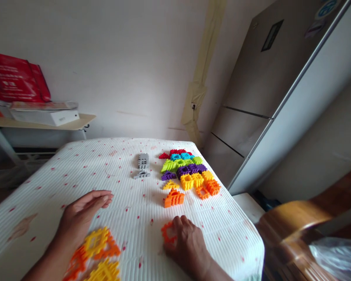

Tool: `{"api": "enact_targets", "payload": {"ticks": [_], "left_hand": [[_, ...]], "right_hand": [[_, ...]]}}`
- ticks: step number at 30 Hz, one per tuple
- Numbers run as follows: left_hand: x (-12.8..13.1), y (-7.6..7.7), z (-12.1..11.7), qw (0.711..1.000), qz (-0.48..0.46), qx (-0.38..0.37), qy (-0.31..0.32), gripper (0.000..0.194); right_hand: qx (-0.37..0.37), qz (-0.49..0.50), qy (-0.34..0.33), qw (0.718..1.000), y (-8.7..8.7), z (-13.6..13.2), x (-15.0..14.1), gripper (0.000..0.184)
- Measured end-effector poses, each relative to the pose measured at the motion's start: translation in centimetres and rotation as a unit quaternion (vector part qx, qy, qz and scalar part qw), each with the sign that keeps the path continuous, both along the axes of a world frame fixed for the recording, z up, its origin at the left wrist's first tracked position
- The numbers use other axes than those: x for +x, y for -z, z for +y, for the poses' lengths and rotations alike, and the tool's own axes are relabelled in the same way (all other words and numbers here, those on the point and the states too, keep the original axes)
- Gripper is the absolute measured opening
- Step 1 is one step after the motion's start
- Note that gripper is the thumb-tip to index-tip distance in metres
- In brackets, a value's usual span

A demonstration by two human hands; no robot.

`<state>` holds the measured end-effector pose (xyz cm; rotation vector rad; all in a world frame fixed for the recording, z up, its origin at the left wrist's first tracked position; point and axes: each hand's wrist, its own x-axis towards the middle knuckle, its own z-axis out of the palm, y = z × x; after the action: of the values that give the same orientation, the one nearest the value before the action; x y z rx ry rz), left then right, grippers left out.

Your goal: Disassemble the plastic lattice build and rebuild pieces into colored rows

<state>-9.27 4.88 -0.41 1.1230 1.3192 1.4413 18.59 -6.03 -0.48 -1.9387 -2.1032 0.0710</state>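
Touches with the right hand [188, 244] a flat orange plastic piece with toothed edges and an open middle [165, 233], lying on the near part of a table [84, 160] under a white ribbed cloth with small red marks [134, 226]. Bends the fingers of this hand together over the right part of the piece; cannot tell, with the tips hidden, of any clamping on it. Holds the left hand [86, 207] above the cloth, well apart from the right one, fingers together and thumb close along them. Has near the left hand a loose group of toothed plastic pieces: a yellow square one [90, 242] overlapping an orange one [112, 248], another orange one [78, 259] partly hidden, and a second yellow one [105, 271] nearest the lower edge of view. Has beyond the right hand a bundle of orange triangular toothed pieces [174, 199], then, farther off, toothed pieces grouped by colour: orange [213, 187], yellow [197, 180], purple [183, 171], lime green [169, 166], light blue [185, 156] and red [178, 151]. Has left of these, apart, a grey toothed group [143, 160]. Faces a pale wall [119, 58], with a tall grey refrigerator [245, 86] and a brown wooden chair [292, 218] at right
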Motion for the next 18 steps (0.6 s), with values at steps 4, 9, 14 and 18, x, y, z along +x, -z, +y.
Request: {"api": "enact_targets", "payload": {"ticks": [4,9,14,18], "left_hand": [[-0.1,-1.2,-0.2,0.999,-0.018,-0.026,-0.040,0.035],[-0.6,-2.3,-0.4,0.993,-0.029,-0.013,-0.112,0.028],[-2.5,-0.6,1.0,0.988,-0.068,-0.014,-0.139,0.028],[-3.6,0.2,1.8,0.985,-0.078,-0.032,-0.149,0.028]], "right_hand": [[0.002,0.113,-0.016,0.993,-2.8,0.1,3.8,0.027],[0.143,0.045,0.134,0.980,-3.6,3.0,9.1,0.034],[0.106,-0.009,0.159,0.981,-1.6,6.1,10.8,0.020],[0.081,-0.018,0.162,0.983,-1.0,6.6,10.7,0.016]]}}
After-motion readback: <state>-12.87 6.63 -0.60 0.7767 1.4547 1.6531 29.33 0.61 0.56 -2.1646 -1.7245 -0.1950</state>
